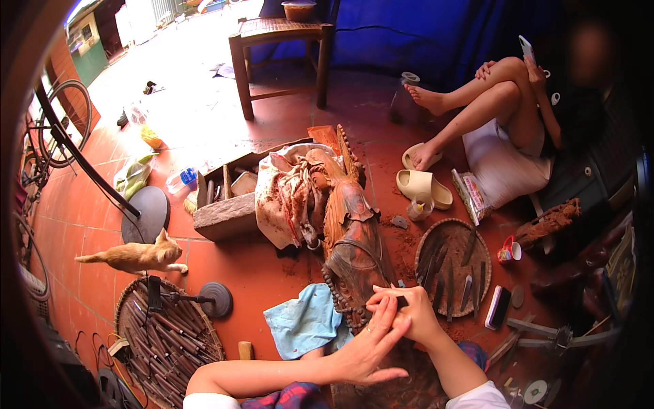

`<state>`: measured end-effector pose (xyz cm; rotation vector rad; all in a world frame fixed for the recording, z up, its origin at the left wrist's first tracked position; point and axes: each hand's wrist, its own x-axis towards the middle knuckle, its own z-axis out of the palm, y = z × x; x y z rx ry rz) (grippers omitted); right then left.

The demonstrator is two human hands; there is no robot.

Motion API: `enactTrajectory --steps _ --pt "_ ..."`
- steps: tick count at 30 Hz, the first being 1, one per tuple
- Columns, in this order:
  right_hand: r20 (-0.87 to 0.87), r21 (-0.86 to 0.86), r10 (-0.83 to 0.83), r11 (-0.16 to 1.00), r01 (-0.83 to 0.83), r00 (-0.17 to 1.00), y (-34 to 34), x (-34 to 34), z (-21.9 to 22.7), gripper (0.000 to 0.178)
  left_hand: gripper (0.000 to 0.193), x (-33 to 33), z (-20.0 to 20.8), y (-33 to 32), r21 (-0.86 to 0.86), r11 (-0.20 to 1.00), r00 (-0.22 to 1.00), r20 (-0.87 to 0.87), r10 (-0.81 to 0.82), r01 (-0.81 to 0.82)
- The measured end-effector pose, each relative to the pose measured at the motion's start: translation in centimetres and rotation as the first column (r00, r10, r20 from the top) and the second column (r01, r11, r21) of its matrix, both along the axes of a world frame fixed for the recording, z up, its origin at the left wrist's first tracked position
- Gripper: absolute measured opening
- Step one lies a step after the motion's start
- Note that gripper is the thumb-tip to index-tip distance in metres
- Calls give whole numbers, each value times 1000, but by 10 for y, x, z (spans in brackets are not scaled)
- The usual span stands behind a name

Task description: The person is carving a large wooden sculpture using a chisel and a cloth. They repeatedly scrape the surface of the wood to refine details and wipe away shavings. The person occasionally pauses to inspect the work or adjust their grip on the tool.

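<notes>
A carved wooden statue of a robed figure lies in front of me, with its head away from me on a stained cloth. My left hand is over its lower part, palm turned inward and fingers stretched apart, wearing a ring. Against it rests my right hand, its fingers curled around a small dark piece whose kind I cannot make out. A string of dark beads runs along the statue's left side. Beside that lies a light blue cloth.
A round basket of carving tools is at left, near an orange cat. Another woven tray holds dark tools at right. A wooden box supports the stained cloth. A seated person holds a phone; a chair stands behind.
</notes>
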<state>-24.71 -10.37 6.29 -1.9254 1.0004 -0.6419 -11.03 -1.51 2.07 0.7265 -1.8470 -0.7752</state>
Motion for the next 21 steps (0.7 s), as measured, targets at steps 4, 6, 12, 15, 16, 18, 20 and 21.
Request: enactTrajectory --steps 4,6,12,15,16,18,20,21 --pt "-29 99 -117 988 119 993 1 -4 6 21 86 -3 -5 -10 -9 999 998 32 -46 47" --pt "16 167 -154 975 149 988 3 14 9 21 88 7 -6 -7 16 1000 996 89 4 -5" --pt "100 260 -203 950 171 974 6 -3 16 13 73 2 -4 9 -82 969 972 43 -232 235" --pt "45 130 -139 983 133 989 -3 -1 18 11 60 15 -5 13 -60 949 950 32 -310 311" --pt "19 108 -124 987 121 992 -2 0 15 11 57 19 -6 15 -52 943 945 28 -326 327" --pt "-30 57 -86 995 88 996 -7 1 9 10 48 25 -3 14 -34 956 957 9 -290 290" --pt "-29 84 -38 996 41 999 -6 0 8 9 51 23 -11 16 -20 967 967 -31 -254 253" --pt "-20 93 -68 993 70 997 -6 0 7 9 46 27 -10 18 36 949 950 4 -313 313"
